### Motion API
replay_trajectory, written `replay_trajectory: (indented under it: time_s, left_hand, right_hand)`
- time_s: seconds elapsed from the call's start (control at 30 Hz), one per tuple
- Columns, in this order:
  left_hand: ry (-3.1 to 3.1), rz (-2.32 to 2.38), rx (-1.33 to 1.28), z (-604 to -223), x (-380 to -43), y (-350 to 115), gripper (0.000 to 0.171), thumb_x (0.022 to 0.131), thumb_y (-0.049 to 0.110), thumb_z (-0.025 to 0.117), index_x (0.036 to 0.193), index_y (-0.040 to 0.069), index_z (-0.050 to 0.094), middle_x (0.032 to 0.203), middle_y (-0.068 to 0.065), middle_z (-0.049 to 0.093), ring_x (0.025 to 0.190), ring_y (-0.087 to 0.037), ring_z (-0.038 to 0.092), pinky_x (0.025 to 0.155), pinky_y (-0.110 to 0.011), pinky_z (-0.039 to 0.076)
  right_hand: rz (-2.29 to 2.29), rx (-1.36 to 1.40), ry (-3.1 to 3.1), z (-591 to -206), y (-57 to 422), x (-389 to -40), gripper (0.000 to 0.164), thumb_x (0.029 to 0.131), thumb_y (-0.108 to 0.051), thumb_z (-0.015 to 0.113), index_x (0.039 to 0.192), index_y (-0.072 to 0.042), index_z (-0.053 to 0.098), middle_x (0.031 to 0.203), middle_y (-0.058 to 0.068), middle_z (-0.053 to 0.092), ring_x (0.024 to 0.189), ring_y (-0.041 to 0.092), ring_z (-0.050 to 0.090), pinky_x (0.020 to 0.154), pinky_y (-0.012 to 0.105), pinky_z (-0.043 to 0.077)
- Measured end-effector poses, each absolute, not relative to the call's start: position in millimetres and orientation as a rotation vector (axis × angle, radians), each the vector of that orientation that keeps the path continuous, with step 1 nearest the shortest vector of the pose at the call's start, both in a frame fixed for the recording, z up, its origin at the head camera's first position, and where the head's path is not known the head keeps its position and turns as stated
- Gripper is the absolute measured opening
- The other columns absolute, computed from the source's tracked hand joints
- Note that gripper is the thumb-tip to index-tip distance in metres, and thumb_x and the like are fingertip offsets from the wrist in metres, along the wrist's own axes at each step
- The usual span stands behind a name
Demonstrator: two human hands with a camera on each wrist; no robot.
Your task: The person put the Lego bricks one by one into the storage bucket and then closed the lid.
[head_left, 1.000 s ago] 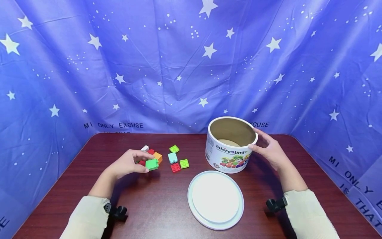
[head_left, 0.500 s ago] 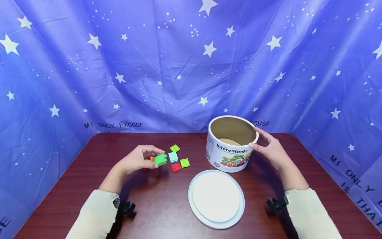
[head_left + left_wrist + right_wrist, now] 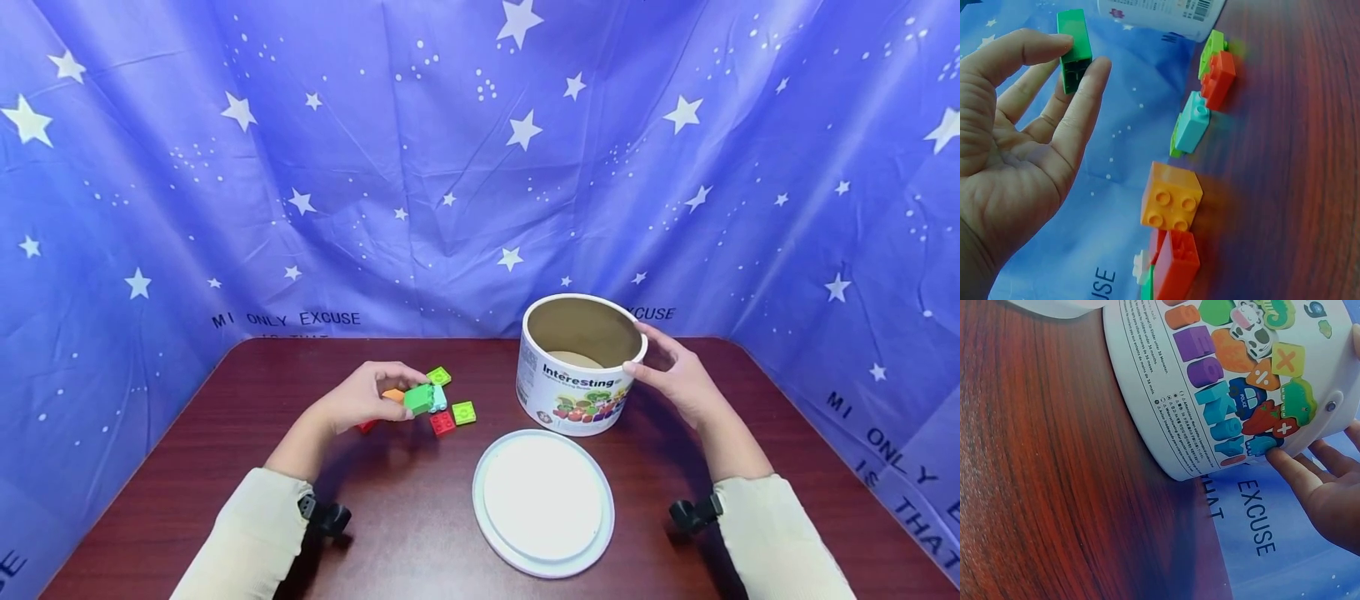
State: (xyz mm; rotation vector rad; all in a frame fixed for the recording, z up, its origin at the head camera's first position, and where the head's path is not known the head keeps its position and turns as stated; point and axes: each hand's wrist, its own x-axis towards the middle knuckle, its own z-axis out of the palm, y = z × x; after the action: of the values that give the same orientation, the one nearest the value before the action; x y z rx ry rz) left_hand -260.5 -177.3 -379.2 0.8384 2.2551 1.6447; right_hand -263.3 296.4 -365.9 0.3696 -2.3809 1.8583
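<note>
My left hand pinches a green building block between thumb and fingers, raised above the table. From the head view, this block overlaps a light blue block. Close by lie an orange block, red blocks, a white piece and lime-green flat blocks. My right hand holds the right side of a white bucket near its rim, thumb in front and fingers farther back. The bucket stands upright with its top uncovered, and the visible part of its bottom is bare.
A round white lid lies on the dark red-brown table in front of the bucket. A blue star-patterned cloth hangs around the table's back and sides. A black strap device sits on each wrist.
Carrying the green block, my left hand has moved right across the loose blocks, from above the red and orange ones to the light blue one. My right hand and the bucket stay put.
</note>
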Motion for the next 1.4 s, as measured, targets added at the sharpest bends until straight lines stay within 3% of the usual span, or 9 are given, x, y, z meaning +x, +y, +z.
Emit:
replay_trajectory:
  time_s: [0.37, 0.63, 0.87, 1.4]
  left_hand:
    - [2.228, 1.617, 0.924, -364.5, -267.3, -151.8, 0.046, 0.074, -0.008, 0.07, 0.119, -0.001, 0.065, 0.107, -0.014, 0.067, 0.101, -0.026, 0.061, 0.078, -0.033, 0.056]
    - [2.285, 1.572, 0.942, -354.0, -272.6, -130.8, 0.046, 0.074, -0.001, 0.073, 0.119, 0.002, 0.067, 0.107, -0.007, 0.066, 0.104, -0.024, 0.056, 0.082, -0.034, 0.053]
    - [2.243, 1.596, 0.946, -346.3, -277.9, -113.7, 0.047, 0.076, -0.005, 0.073, 0.121, 0.0, 0.065, 0.103, -0.012, 0.066, 0.099, -0.029, 0.059, 0.079, -0.037, 0.055]
    - [2.324, 1.532, 1.042, -322.5, -286.4, -82.8, 0.049, 0.072, -0.004, 0.074, 0.119, 0.003, 0.068, 0.106, -0.007, 0.065, 0.104, -0.023, 0.058, 0.085, -0.036, 0.053]
  right_hand:
    - [1.837, 0.362, -2.393, -361.6, 295.4, -262.5, 0.076, 0.089, -0.004, 0.069, 0.152, 0.001, 0.027, 0.151, 0.03, 0.03, 0.11, 0.008, 0.056, 0.083, 0.015, 0.049]
    - [1.841, 0.36, -2.387, -363.0, 296.6, -262.6, 0.076, 0.089, -0.003, 0.069, 0.152, 0.0, 0.027, 0.15, 0.031, 0.03, 0.111, 0.007, 0.055, 0.083, 0.015, 0.049]
    - [1.855, 0.365, -2.381, -363.4, 296.4, -262.7, 0.075, 0.089, -0.003, 0.068, 0.152, -0.001, 0.027, 0.152, 0.028, 0.028, 0.114, 0.01, 0.053, 0.084, 0.015, 0.049]
    - [1.885, 0.359, -2.373, -363.2, 296.4, -263.3, 0.076, 0.089, -0.003, 0.068, 0.153, -0.001, 0.026, 0.153, 0.029, 0.027, 0.116, 0.011, 0.052, 0.084, 0.015, 0.049]
